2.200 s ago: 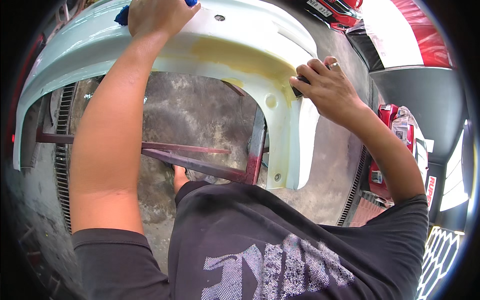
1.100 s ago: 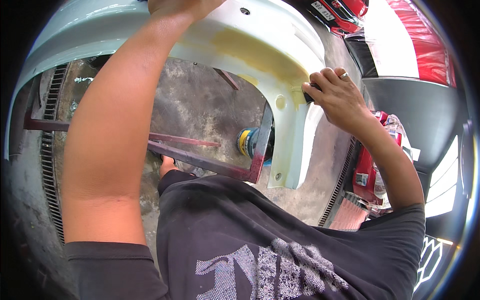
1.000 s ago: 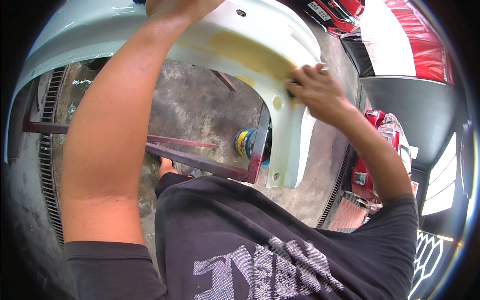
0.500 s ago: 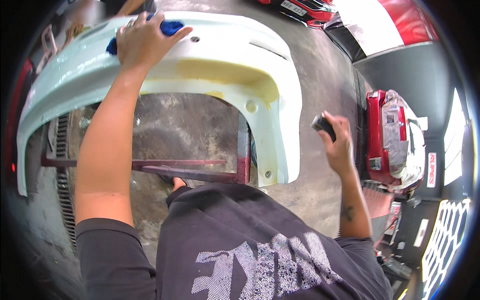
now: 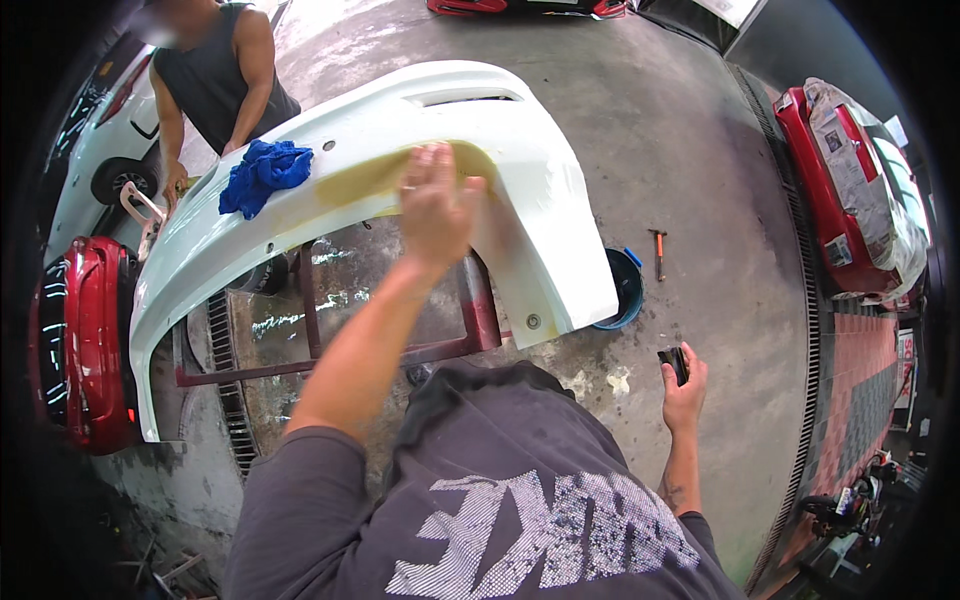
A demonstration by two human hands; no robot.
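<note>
A white car bumper (image 5: 545, 230) arches in front of me, propped over a dark red metal stand (image 5: 483, 318). Along its inner curve runs a yellowish patch (image 5: 352, 183). My left hand (image 5: 438, 210) lies on this patch with fingers stretched out, slightly blurred and holding nothing. On the bumper's top, left of that hand, sits a crumpled blue cloth (image 5: 265, 178). Away from the bumper, low on the right, my right hand (image 5: 686, 396) grips a small black block (image 5: 675, 364); its exact kind cannot be made out.
Across the bumper at the far left stands a co-worker (image 5: 222, 75), hands near its edge. A blue bucket (image 5: 628, 290) and an orange-handled hammer (image 5: 659, 255) are on the floor to the right. Red bumpers stand left (image 5: 95, 350) and right, the right one (image 5: 830, 200) partly paper-covered.
My left hand has let go of the blue cloth, which stays on the bumper, and moved right onto the yellowish patch. My right hand still holds the black block. The view has shifted.
</note>
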